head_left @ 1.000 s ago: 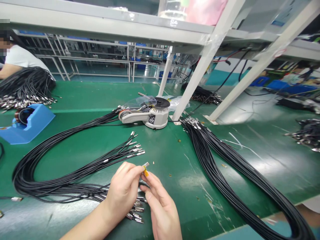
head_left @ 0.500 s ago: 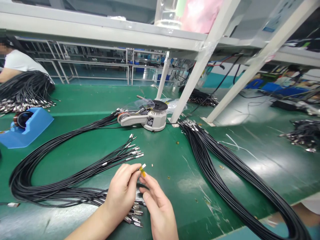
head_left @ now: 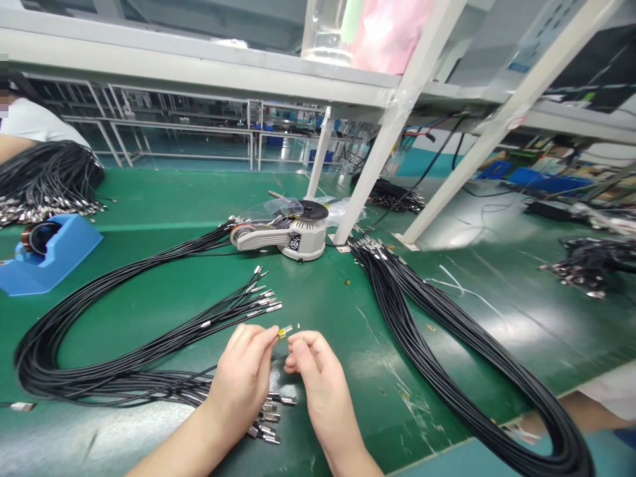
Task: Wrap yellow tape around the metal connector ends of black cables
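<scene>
Metal plug (head_left: 284, 332), tiny and banded with yellow tape, sits above the green bench (head_left: 377, 377), pinched between the fingers (head_left: 265, 340) of the left hand (head_left: 241, 384). That grip is narrow, thumb against fingertip. The right hand (head_left: 318, 387) holds nothing, its fingers loosely curled just beside the plug, with no contact that can be made out. Whether a cable runs from the plug is hidden behind the fingertips. The plug looks light, hard and probably slippery, so it seems best taken by its metal body between two fingertips; the tape is likely soft and may tack to skin. Below the hands, black cables (head_left: 50, 371) lie in a long loop, their metal tips (head_left: 263, 301) fanned out on the bench, with more tips (head_left: 265, 424) under the left wrist. Thin and springy, the cables would probably drag as a bunch. Farther off stand a gray tape-cutting machine (head_left: 293, 238) and a blue tape holder (head_left: 50, 258), and another bundle of black cables (head_left: 447, 331) lies to the right.
</scene>
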Motion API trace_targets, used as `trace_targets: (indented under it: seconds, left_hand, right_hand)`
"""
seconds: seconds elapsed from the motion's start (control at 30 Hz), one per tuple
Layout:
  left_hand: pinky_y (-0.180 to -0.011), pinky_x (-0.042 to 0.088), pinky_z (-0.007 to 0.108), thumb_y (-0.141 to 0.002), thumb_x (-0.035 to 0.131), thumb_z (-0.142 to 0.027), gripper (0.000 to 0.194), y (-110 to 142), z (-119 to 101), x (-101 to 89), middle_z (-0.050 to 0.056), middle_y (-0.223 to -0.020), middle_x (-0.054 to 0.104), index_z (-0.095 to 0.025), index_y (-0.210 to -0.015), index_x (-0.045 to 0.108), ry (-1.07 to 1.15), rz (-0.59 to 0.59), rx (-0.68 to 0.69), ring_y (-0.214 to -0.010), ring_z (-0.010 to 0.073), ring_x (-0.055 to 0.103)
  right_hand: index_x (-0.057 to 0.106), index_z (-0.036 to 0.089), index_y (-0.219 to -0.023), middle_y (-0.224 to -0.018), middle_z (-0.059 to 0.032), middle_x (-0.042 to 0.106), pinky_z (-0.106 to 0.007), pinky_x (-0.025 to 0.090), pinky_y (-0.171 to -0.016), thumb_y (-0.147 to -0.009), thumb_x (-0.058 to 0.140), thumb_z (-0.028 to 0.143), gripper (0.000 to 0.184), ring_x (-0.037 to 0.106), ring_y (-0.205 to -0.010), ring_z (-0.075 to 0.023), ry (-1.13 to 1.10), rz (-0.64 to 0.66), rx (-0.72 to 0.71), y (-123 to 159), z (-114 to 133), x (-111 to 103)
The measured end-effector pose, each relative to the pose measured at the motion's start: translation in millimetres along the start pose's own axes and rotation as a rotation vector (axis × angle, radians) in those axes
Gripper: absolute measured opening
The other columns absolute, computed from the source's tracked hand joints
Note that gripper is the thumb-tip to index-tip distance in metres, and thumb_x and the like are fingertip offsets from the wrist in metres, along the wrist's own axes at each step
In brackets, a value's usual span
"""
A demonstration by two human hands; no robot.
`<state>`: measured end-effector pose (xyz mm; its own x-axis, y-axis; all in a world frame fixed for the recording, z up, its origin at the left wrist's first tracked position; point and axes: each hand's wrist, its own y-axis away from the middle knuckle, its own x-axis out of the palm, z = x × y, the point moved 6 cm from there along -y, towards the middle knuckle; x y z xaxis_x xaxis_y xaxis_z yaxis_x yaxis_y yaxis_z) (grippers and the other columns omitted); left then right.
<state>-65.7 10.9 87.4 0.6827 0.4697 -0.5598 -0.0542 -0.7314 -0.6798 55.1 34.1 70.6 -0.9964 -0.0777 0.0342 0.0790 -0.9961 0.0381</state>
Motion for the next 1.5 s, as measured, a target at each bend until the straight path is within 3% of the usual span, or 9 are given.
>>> trace_targets:
  seconds: [0.17, 0.3, 0.63, 0.87, 1.5]
  left_hand:
    - [-0.069, 0.045, 0.027, -0.090, 0.042, -0.008, 0.018, 0, -1, -0.5, 0.007, -0.084, 0.059, -0.013, -0.102, 0.056, -0.033, 0.005, 0.021, -0.077, 0.0163, 0.053]
    - [-0.072, 0.046, 0.027, -0.089, 0.046, -0.010, 0.015, -2, 3, -1.5, 0.006, -0.085, 0.057, -0.015, -0.098, 0.056, 0.047, 0.002, -0.062, -0.080, 0.0156, 0.054]
    - [-0.061, 0.041, 0.024, -0.085, 0.051, -0.026, 0.017, -3, 19, 1.5, -0.001, -0.071, 0.058, -0.019, -0.073, 0.059, 0.298, 0.193, -0.531, -0.067, 0.0142, 0.055]
    - [-0.041, 0.030, 0.021, -0.077, 0.055, -0.038, 0.022, 3, 26, 10.5, -0.007, -0.048, 0.046, -0.017, -0.070, 0.058, 0.562, 0.271, -0.878, -0.038, 0.0084, 0.039]
    - [-0.038, 0.029, 0.019, -0.072, 0.060, -0.041, 0.026, 6, 29, 16.9, -0.008, -0.043, 0.046, -0.015, -0.068, 0.056, 0.765, 0.270, -0.947, -0.033, 0.0059, 0.037]
  right_hand:
    - [0.055, 0.017, -0.072, -0.067, 0.0002, 0.057, -0.027, 0.047, -0.063, -0.077, 0.060, 0.046, 0.030, 0.054, -0.063, -0.0145, 0.053, 0.052, 0.009, -7, 4, 14]
    - [0.055, 0.017, -0.072, -0.069, -0.0009, 0.057, -0.029, 0.048, -0.063, -0.079, 0.056, 0.039, 0.023, 0.054, -0.065, -0.0162, 0.054, 0.040, 0.014, -5, -4, 12]
    - [0.061, 0.015, -0.075, -0.075, -0.0063, 0.066, -0.029, 0.048, -0.063, -0.081, 0.058, 0.033, 0.019, 0.059, -0.068, -0.0176, 0.118, -0.003, -0.070, 0, -4, 4]
    - [0.061, 0.017, -0.074, -0.076, -0.0060, 0.066, -0.027, 0.048, -0.060, -0.081, 0.059, 0.033, 0.018, 0.061, -0.070, -0.0182, 0.147, -0.008, -0.084, -1, -2, 3]
    - [0.060, 0.018, -0.069, -0.073, -0.0037, 0.064, -0.026, 0.047, -0.061, -0.080, 0.058, 0.028, 0.015, 0.059, -0.068, -0.0170, 0.202, -0.016, -0.152, -2, 6, 3]
